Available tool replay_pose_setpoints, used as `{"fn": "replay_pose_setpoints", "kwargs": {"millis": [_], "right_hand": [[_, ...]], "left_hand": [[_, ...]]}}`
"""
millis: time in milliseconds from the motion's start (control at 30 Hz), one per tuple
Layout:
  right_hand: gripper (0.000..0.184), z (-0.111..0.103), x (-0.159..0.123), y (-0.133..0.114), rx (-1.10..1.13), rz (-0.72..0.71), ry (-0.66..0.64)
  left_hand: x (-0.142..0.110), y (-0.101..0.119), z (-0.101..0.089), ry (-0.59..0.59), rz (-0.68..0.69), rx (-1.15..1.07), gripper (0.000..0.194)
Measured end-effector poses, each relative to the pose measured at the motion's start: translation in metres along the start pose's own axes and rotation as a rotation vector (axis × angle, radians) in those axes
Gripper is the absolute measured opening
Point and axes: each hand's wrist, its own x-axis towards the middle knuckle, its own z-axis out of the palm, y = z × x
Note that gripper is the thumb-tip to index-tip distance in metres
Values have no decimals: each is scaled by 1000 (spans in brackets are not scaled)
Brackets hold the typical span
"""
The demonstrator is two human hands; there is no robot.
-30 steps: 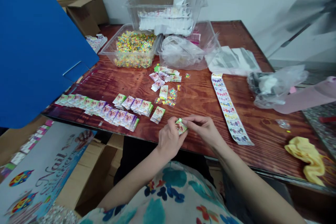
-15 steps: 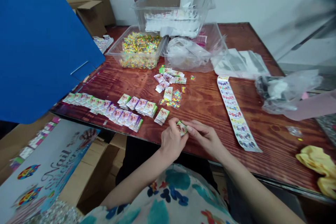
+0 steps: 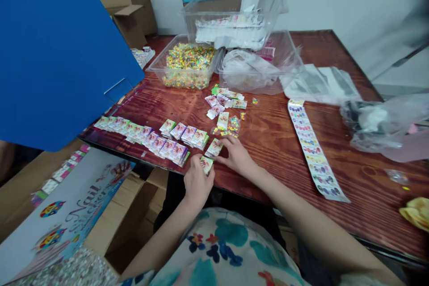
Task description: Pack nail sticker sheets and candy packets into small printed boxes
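My left hand (image 3: 196, 182) holds a small green sticker packet (image 3: 206, 163) at the near edge of the wooden table (image 3: 275, 138). My right hand (image 3: 236, 154) rests on the table, its fingers touching another small packet (image 3: 214, 148). To the left of both hands lies a row of finished packets (image 3: 144, 136) running along the table edge. A loose heap of packets and small candies (image 3: 224, 107) sits just beyond my right hand.
A clear tub of coloured candies (image 3: 186, 66) and tubs with plastic bags (image 3: 254, 69) stand at the back. A long sticker strip (image 3: 311, 147) lies on the right. A blue board (image 3: 56, 49) hangs at left. Cardboard boxes (image 3: 77, 214) sit below the table.
Both hands held one packet together in front of me. My left hand has carried it left toward the row, and my right hand has let go and reached to the packet on the table.
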Motion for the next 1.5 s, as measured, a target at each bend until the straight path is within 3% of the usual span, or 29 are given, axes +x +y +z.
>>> {"fn": "replay_pose_setpoints", "kwargs": {"millis": [100, 233, 333, 467, 567, 667, 800, 900, 967, 1033, 1167, 1367, 1500], "right_hand": [[24, 0, 3, 4, -42, -8, 17], [23, -20, -15, 12, -165, 59, 108], [22, -23, -32, 17, -262, 48, 2], [23, -17, -45, 18, -287, -2, -78], [25, -20, -41, 13, -289, -15, -97], [28, -21, -29, 4, -273, -37, -62], [32, -2, -8, -9, -293, -54, -99], [31, 14, 3, -13, -315, -69, -146], [26, 14, 5, -11, -270, -75, -108], [22, 4, 1, -7, -171, -48, -17], [26, -22, -19, 4, -5, 40, 118], [26, -25, -42, 15, -158, -10, 88], [21, -33, -45, 6, -116, -108, 156]], "left_hand": [[2, -10, -2, -6, -13, 17, 35], [3, -13, 1, 62, 30, 12, 36], [7, -4, 9, 126, 137, 21, 36], [19, 12, 20, 92, 205, 39, 34], [25, 17, 26, 85, 193, 8, 33], [23, 15, 26, 175, 165, -86, 37], [12, 9, 20, 241, 110, -154, 40], [6, 4, 15, 210, 65, -175, 43], [5, 1, 12, 199, 65, -187, 48], [6, -2, 11, 188, 114, -189, 50], [7, -3, 10, 118, 203, -204, 35], [3, 7, 9, 62, 184, -477, 36], [2, 13, 1, -85, 202, -615, 39]]}}
